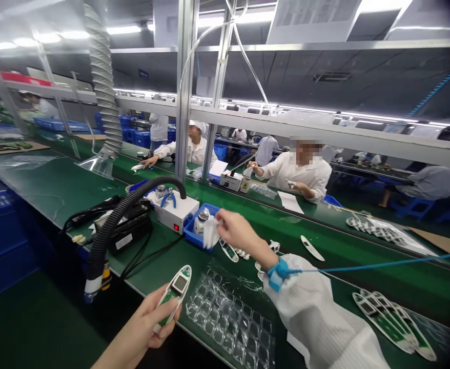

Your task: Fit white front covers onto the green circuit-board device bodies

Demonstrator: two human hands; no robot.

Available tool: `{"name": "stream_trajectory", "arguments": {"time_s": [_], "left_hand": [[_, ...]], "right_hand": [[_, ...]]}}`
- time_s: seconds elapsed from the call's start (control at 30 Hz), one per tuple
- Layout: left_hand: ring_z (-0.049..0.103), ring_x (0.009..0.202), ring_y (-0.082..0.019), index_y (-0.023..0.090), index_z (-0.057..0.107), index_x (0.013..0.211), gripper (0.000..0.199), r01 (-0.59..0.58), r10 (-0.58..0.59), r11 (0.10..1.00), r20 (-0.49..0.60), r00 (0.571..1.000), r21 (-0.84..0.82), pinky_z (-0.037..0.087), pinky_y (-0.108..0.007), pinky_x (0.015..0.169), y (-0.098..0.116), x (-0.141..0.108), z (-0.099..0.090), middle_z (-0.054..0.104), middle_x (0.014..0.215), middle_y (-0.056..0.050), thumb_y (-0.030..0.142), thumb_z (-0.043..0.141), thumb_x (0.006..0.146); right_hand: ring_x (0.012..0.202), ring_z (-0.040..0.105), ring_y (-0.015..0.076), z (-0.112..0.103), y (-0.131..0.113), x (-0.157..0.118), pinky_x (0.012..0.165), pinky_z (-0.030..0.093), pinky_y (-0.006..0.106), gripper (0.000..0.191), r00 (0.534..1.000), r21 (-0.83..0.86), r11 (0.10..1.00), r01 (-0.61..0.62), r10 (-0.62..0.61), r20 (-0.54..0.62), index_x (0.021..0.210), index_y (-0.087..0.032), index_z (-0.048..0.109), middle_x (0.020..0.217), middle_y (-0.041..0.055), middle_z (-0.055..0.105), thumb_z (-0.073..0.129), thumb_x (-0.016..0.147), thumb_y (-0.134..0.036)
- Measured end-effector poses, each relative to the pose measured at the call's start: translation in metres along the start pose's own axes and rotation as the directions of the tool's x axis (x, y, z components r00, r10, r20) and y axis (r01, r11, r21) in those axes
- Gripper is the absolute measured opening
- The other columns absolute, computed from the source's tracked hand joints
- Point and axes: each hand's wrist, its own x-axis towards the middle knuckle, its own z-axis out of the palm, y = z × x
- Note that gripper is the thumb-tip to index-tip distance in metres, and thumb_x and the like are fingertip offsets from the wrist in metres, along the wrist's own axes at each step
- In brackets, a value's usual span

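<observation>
My left hand [156,319] holds a white oval device [176,292] with a green circuit board and a small dark-framed screen, tilted above the bench's front edge. A white cloth [210,232] hangs from the pinched fingers of my right hand [230,228], over a blue bin [194,237]. Inside that bin stands a bottle with a metal cap [201,220]. A blue strap [279,274] circles my right wrist. Between my arms lies a clear plastic tray [228,318] with square pockets.
A white box [177,211] with a red switch and pliers on top stands left of the bin, beside a black hose [105,230]. More devices lie at the right [392,323] and one on the green belt [311,248]. People sit across the line.
</observation>
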Motion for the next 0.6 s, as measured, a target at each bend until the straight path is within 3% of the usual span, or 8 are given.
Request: {"name": "stream_trajectory", "arguments": {"time_s": [0.13,0.27,0.37,0.43,0.53,0.6], "left_hand": [[0.027,0.049,-0.003,0.018,0.052,0.081,0.032,-0.086,0.087,0.986,-0.002,0.996,-0.143,0.013,-0.022,0.044,-0.001,0.001,0.008,0.048,0.074,0.002,0.046,0.067,0.078],[0.030,0.049,-0.002,0.018,0.052,0.084,0.026,-0.099,0.097,0.974,-0.021,0.995,-0.204,0.013,-0.021,0.043,-0.003,0.005,0.011,0.050,0.075,0.001,0.040,0.066,0.080],[0.030,0.048,-0.002,0.018,0.052,0.086,0.026,-0.086,0.080,0.970,-0.035,0.996,-0.229,0.012,-0.020,0.043,-0.004,0.008,0.013,0.050,0.075,0.001,0.038,0.066,0.080],[0.030,0.049,-0.002,0.018,0.052,0.088,0.026,-0.087,0.078,0.965,-0.047,0.996,-0.247,0.013,-0.020,0.043,-0.005,0.010,0.014,0.050,0.075,0.001,0.039,0.065,0.081],[0.031,0.050,-0.003,0.018,0.051,0.088,0.025,-0.089,0.077,0.960,-0.056,0.996,-0.266,0.014,-0.021,0.044,-0.008,0.014,0.015,0.050,0.077,0.000,0.038,0.065,0.081],[0.031,0.050,-0.003,0.018,0.052,0.087,0.023,-0.083,0.070,0.960,-0.061,0.996,-0.266,0.014,-0.022,0.044,-0.011,0.018,0.015,0.050,0.077,0.000,0.037,0.064,0.082]], "right_hand": [[0.072,0.060,0.0191,0.015,0.040,0.039,0.067,0.047,0.031,0.026,0.975,0.143,0.983,-0.116,0.141,-0.172,0.100,-0.014,0.056,0.088,0.0089,0.065,0.035,0.085,-0.019],[0.067,0.064,0.0172,0.043,0.052,0.056,0.062,0.053,0.030,0.036,0.982,0.312,0.943,-0.115,0.155,-0.107,0.108,-0.013,0.058,0.093,0.0098,0.067,0.031,0.085,-0.019],[0.062,0.065,0.0150,0.057,0.051,0.054,0.060,0.054,0.028,0.029,0.996,0.379,0.922,-0.085,0.082,0.026,0.095,-0.014,0.065,0.100,0.0089,0.069,0.042,0.078,-0.016],[0.060,0.065,0.0137,0.059,0.050,0.049,0.059,0.054,0.028,0.030,0.996,0.400,0.913,-0.081,0.060,0.065,0.101,-0.015,0.065,0.109,0.0096,0.067,0.046,0.078,-0.018],[0.056,0.064,0.0133,0.053,0.053,0.038,0.056,0.053,0.028,0.035,0.995,0.394,0.913,-0.102,0.101,0.024,0.116,-0.017,0.057,0.113,0.0112,0.064,0.043,0.087,-0.030],[0.056,0.063,0.0142,0.048,0.062,0.032,0.056,0.053,0.029,0.034,0.990,0.363,0.923,-0.124,0.139,-0.014,0.114,-0.018,0.056,0.108,0.0100,0.064,0.041,0.090,-0.038]]}}
